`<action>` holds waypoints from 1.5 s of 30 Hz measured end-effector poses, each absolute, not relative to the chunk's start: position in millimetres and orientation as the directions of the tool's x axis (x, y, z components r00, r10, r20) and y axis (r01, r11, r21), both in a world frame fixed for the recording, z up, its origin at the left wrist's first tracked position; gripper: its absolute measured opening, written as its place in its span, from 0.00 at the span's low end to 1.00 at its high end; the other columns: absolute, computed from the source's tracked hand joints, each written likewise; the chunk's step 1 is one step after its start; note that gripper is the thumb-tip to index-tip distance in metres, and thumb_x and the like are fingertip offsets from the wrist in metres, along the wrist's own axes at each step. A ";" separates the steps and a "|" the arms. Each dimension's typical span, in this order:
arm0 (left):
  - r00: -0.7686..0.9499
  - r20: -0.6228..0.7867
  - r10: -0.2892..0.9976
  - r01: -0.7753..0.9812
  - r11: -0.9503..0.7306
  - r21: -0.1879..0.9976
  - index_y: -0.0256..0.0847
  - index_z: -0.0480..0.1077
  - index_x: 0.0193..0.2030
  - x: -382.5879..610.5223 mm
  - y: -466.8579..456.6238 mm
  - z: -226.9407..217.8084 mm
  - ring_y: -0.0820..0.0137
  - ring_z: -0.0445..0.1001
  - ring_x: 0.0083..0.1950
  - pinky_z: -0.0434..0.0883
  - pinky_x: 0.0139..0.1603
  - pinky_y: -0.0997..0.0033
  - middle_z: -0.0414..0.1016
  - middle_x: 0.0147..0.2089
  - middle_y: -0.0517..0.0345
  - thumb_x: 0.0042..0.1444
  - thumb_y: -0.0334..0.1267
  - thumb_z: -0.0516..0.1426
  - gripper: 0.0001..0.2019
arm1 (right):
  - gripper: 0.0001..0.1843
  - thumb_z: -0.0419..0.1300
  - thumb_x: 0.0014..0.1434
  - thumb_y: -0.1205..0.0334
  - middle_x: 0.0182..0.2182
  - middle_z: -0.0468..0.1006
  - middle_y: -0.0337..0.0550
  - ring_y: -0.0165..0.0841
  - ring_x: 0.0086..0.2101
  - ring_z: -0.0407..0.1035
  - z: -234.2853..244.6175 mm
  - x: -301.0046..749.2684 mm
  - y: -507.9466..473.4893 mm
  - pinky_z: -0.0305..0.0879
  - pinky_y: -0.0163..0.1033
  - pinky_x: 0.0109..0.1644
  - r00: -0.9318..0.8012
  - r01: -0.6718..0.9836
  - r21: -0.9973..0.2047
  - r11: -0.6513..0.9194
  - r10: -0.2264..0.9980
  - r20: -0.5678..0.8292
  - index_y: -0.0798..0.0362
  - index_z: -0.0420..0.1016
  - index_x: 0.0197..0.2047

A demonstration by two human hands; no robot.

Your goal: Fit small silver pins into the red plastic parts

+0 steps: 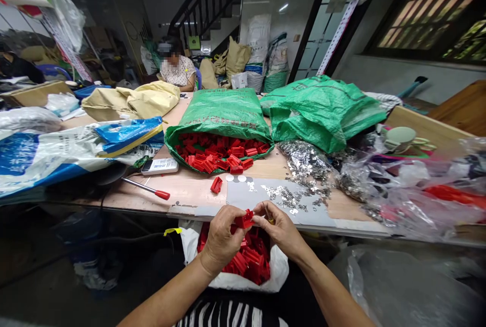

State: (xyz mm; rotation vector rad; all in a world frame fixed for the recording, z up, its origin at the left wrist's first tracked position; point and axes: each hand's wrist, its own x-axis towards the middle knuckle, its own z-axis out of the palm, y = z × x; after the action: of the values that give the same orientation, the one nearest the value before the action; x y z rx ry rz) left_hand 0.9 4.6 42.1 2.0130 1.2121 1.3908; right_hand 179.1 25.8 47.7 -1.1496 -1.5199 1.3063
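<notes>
Between my two hands is a small red plastic part (245, 219), held over the table's near edge. My left hand (225, 236) is closed with thumb and fingers around it. At its right side, my right hand (276, 226) pinches with thumb and fingertips; whatever lies between them is too small to make out. Below both hands a white sack (279, 271) holds many similar red parts (246, 261). One loose red part (216, 185) lies on the table. To its right, small metal pieces (288, 196) are scattered over a grey sheet (243, 200).
A green woven sack (228, 109) spills red parts toward me. Beside it are another green sack (322, 109), a clear bag of metal pieces (304, 160), a white device (160, 166) and a red-tipped lever (161, 195). Across the table sits a person (176, 69).
</notes>
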 end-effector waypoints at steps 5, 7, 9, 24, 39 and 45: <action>0.167 0.553 0.816 0.401 -0.569 0.718 0.42 0.71 0.41 2.3 2.2 46.0 0.67 0.73 0.39 0.70 0.39 0.68 0.76 0.36 0.55 0.53 0.28 0.58 0.09 | 0.19 0.64 0.54 0.47 0.26 0.63 0.33 0.28 0.27 0.57 52.9 175.5 25.8 0.57 0.32 0.30 -0.322 0.063 -0.998 0.029 0.947 0.007 0.51 0.62 0.32; 0.180 0.546 0.818 0.389 -0.569 0.724 0.43 0.71 0.40 2.2 1.5 47.4 0.66 0.73 0.39 0.70 0.40 0.67 0.77 0.37 0.55 0.53 0.28 0.58 0.09 | 0.20 0.64 0.53 0.46 0.26 0.61 0.32 0.27 0.25 0.55 52.7 175.4 25.7 0.54 0.31 0.27 -0.337 0.069 -0.998 0.012 0.942 -0.012 0.51 0.61 0.31; 0.175 0.533 0.828 0.376 -0.557 0.741 0.43 0.71 0.40 1.8 1.1 48.4 0.67 0.73 0.38 0.69 0.39 0.68 0.77 0.36 0.55 0.52 0.28 0.59 0.09 | 0.21 0.64 0.53 0.45 0.26 0.61 0.32 0.26 0.24 0.54 50.4 175.2 25.0 0.52 0.31 0.26 -0.334 0.063 -0.998 0.002 0.943 -0.019 0.51 0.61 0.31; 0.179 0.395 0.901 0.170 -0.424 0.890 0.41 0.74 0.38 -0.3 -3.9 44.4 0.66 0.76 0.38 0.72 0.41 0.69 0.78 0.37 0.55 0.48 0.35 0.65 0.10 | 0.27 0.67 0.51 0.43 0.28 0.63 0.32 0.23 0.21 0.51 44.1 183.0 5.9 0.45 0.28 0.20 -0.449 -0.142 -0.953 -0.267 0.876 -0.178 0.49 0.63 0.45; 0.056 0.017 0.998 -0.332 0.003 0.943 0.39 0.68 0.36 -0.8 8.9 32.1 0.73 0.74 0.35 0.71 0.40 0.73 0.74 0.34 0.62 0.42 0.34 0.68 0.16 | 0.07 0.53 0.63 0.60 0.40 0.77 0.43 0.37 0.40 0.71 42.6 195.9 73.9 0.64 0.39 0.43 -0.168 0.770 -0.612 0.180 0.983 0.077 0.51 0.70 0.42; 0.089 -0.042 0.995 -0.423 0.076 0.903 0.40 0.66 0.39 -10.9 11.9 33.6 0.74 0.73 0.35 0.71 0.39 0.73 0.74 0.35 0.61 0.44 0.35 0.67 0.17 | 0.07 0.55 0.61 0.68 0.41 0.76 0.46 0.38 0.41 0.71 42.6 186.6 103.7 0.60 0.38 0.42 -0.112 0.949 -0.287 0.127 0.991 0.067 0.51 0.73 0.40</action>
State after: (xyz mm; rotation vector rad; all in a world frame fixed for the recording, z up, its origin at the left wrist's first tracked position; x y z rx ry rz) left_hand -10.9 11.9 33.6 0.8757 0.8556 1.2863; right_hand 186.6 103.7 42.6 -1.9119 -2.1625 0.2520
